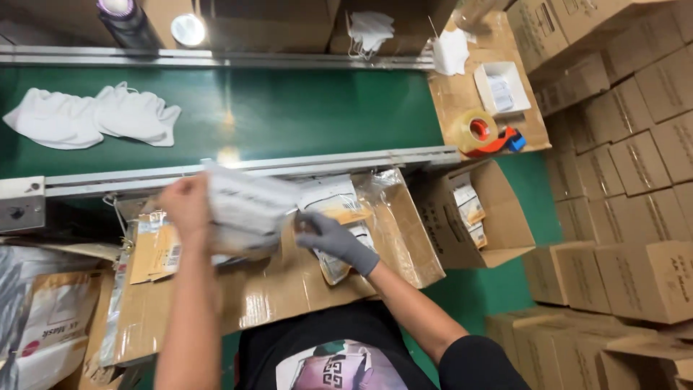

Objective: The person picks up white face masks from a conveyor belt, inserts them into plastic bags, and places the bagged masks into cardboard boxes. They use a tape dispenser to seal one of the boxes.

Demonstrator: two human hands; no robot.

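My bare left hand [186, 206] grips the left end of a blurred stack of white flat packets [249, 209], held just above a cardboard work surface [289, 289]. My right hand [333, 237], in a grey glove, holds the stack's right edge with curled fingers. Under the gloved hand lie more clear-wrapped packets [336, 198] and crinkled plastic film. The stack hides part of what lies beneath it.
Beyond the hands runs a green conveyor belt [289, 108] carrying white face masks [94, 115]. An open carton of packets [469, 209] stands at the right. A tape dispenser [480, 131] and a small white box [502, 87] sit further back. Stacked cartons [628, 159] fill the right side.
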